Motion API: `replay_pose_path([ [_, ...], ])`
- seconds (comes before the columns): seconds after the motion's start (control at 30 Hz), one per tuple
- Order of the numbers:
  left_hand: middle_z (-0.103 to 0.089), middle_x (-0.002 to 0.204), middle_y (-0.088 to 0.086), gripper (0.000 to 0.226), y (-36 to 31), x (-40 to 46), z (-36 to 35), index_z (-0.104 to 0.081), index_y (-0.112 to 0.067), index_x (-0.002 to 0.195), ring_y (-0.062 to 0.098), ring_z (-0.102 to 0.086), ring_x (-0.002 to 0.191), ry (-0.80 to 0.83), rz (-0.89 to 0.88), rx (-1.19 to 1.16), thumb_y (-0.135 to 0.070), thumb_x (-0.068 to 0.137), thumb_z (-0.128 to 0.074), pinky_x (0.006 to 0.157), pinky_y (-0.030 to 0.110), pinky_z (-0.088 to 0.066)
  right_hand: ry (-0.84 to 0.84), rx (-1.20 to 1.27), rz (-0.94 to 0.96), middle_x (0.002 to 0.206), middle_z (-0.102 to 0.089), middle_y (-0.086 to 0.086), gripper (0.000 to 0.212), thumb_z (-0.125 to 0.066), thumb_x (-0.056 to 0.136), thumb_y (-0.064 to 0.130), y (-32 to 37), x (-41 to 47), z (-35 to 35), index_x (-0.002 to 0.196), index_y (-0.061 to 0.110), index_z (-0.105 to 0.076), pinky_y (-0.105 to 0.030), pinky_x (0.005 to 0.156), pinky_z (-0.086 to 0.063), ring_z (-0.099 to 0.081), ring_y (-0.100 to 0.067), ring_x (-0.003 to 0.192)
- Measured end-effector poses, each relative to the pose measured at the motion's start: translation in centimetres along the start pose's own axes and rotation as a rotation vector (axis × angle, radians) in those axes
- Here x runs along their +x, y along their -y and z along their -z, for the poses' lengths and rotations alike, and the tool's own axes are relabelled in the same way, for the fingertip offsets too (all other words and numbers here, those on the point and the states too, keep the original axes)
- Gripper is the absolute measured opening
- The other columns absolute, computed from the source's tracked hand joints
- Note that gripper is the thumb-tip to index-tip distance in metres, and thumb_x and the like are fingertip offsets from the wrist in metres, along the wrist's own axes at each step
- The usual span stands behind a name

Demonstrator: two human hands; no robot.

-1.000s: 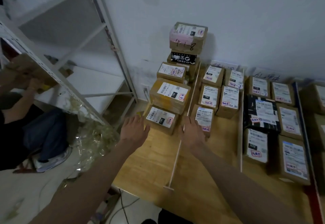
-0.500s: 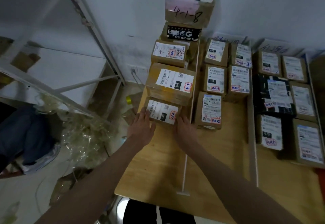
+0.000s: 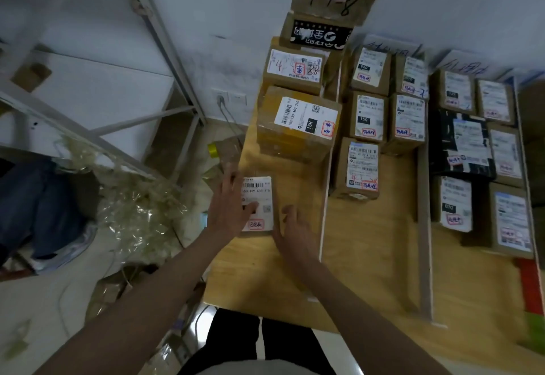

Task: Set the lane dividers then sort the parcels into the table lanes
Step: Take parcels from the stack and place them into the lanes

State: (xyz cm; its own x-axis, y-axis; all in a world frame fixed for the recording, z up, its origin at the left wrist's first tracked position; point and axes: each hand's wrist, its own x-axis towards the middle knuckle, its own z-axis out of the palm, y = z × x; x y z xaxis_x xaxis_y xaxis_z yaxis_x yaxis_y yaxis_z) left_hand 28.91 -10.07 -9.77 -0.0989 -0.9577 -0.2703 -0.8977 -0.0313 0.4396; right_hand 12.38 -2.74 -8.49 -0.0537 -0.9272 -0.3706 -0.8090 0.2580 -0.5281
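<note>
A small cardboard parcel (image 3: 259,197) with a white label sits in the leftmost lane of the wooden table (image 3: 368,256), near its left edge. My left hand (image 3: 231,206) grips its left side with the thumb across the label. My right hand (image 3: 295,233) holds its near right part, thumb on top. A thin white lane divider (image 3: 326,192) runs just right of my right hand. A second divider (image 3: 424,227) lies further right. More labelled parcels fill the lanes behind, with a larger taped box (image 3: 298,124) directly behind the held one.
A stack of boxes (image 3: 327,0) rises against the white wall at the back of the left lane. Metal shelving (image 3: 165,50) stands left of the table, with crumpled plastic wrap (image 3: 138,209) on the floor. Another person's leg (image 3: 38,206) is at far left.
Both hands reached the front parcel of the left lane, took hold of it and drew it back from the taped box, turning it. My view tilted downward.
</note>
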Motion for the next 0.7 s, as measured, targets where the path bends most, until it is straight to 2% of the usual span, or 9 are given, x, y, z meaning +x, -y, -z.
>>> replay_pose_path([
  [0.07,-0.031,0.153,0.008,0.09,0.8,0.0,-0.7,-0.022,-0.017,0.152,0.028,-0.051,0.127,0.017,0.11,-0.186,-0.035,0.082,-0.076,0.088,0.048,-0.055,0.058,0.129,-0.09,0.128,-0.054,-0.006,0.052,-0.051,0.099,0.037,0.4,-0.2,-0.9,0.141,0.015,-0.031,-0.038,0.075,-0.053,-0.064,-0.024,0.099],
  [0.13,-0.053,0.135,0.006,0.073,1.5,-0.1,-1.3,-0.036,-0.017,0.143,0.025,-0.063,0.11,0.073,0.19,-0.324,-0.037,0.084,-0.074,0.083,0.046,-0.056,0.094,0.216,-0.144,0.131,-0.055,-0.008,0.061,-0.05,0.099,0.04,0.5,0.1,-1.9,0.148,0.014,-0.024,-0.039,0.076,-0.052,-0.063,-0.025,0.101],
  [0.2,-0.066,0.119,0.001,0.051,1.9,-0.2,-1.6,-0.049,-0.018,0.128,0.021,-0.068,0.1,0.12,0.243,-0.408,-0.037,0.086,-0.072,0.081,0.04,-0.057,0.136,0.289,-0.2,0.128,-0.055,-0.01,0.062,-0.051,0.098,0.043,0.8,0.9,-2.6,0.146,0.01,-0.032,-0.041,0.085,-0.052,-0.06,-0.028,0.109],
  [0.27,-0.069,0.115,0.0,0.045,1.8,-0.4,-1.6,-0.052,-0.017,0.124,0.019,-0.069,0.096,0.133,0.258,-0.419,-0.036,0.088,-0.071,0.08,0.037,-0.057,0.153,0.371,-0.232,0.125,-0.058,-0.012,0.054,-0.054,0.097,0.041,1.1,1.8,-3.3,0.139,0.009,-0.042,-0.042,0.089,-0.053,-0.06,-0.031,0.111],
  [0.37,-0.069,0.116,0.001,0.044,1.6,-0.5,-1.3,-0.055,-0.017,0.122,0.02,-0.069,0.098,0.136,0.245,-0.392,-0.037,0.087,-0.071,0.083,0.041,-0.058,0.161,0.406,-0.286,0.122,-0.061,-0.014,0.046,-0.055,0.098,0.037,1.3,2.6,-3.5,0.131,0.006,-0.047,-0.041,0.085,-0.054,-0.062,-0.031,0.107],
  [0.47,-0.069,0.114,-0.001,0.045,1.5,-0.8,-0.4,-0.058,-0.02,0.119,0.019,-0.068,0.099,0.133,0.202,-0.368,-0.044,0.084,-0.072,0.084,0.044,-0.058,0.159,0.409,-0.32,0.121,-0.062,-0.013,0.05,-0.056,0.095,0.045,1.5,2.6,-2.8,0.125,0.005,-0.052,-0.038,0.083,-0.055,-0.064,-0.028,0.104],
  [0.53,-0.07,0.114,-0.002,0.046,1.1,-1.1,0.2,-0.06,-0.021,0.12,0.019,-0.068,0.099,0.129,0.17,-0.372,-0.046,0.083,-0.072,0.084,0.045,-0.057,0.172,0.374,-0.316,0.116,-0.064,-0.007,0.053,-0.052,0.095,0.051,1.8,2.2,-1.7,0.122,0.005,-0.056,-0.03,0.075,-0.052,-0.064,-0.024,0.1],
  [0.6,-0.07,0.114,-0.001,0.046,0.5,-1.2,1.0,-0.061,-0.02,0.12,0.019,-0.068,0.098,0.125,0.151,-0.377,-0.046,0.083,-0.072,0.084,0.043,-0.057,0.176,0.361,-0.313,0.108,-0.064,-0.001,0.049,-0.05,0.098,0.049,2.0,1.7,-0.7,0.119,0.006,-0.057,-0.024,0.067,-0.048,-0.064,-0.02,0.095],
  [0.7,-0.07,0.113,0.001,0.043,-0.7,-1.2,2.3,-0.061,-0.017,0.119,0.018,-0.068,0.094,0.126,0.122,-0.397,-0.041,0.085,-0.073,0.076,0.033,-0.056,0.146,0.368,-0.305,0.112,-0.068,-0.005,0.047,-0.049,0.098,0.049,2.3,1.3,0.8,0.12,0.007,-0.058,-0.037,0.082,-0.056,-0.066,-0.023,0.097],
])
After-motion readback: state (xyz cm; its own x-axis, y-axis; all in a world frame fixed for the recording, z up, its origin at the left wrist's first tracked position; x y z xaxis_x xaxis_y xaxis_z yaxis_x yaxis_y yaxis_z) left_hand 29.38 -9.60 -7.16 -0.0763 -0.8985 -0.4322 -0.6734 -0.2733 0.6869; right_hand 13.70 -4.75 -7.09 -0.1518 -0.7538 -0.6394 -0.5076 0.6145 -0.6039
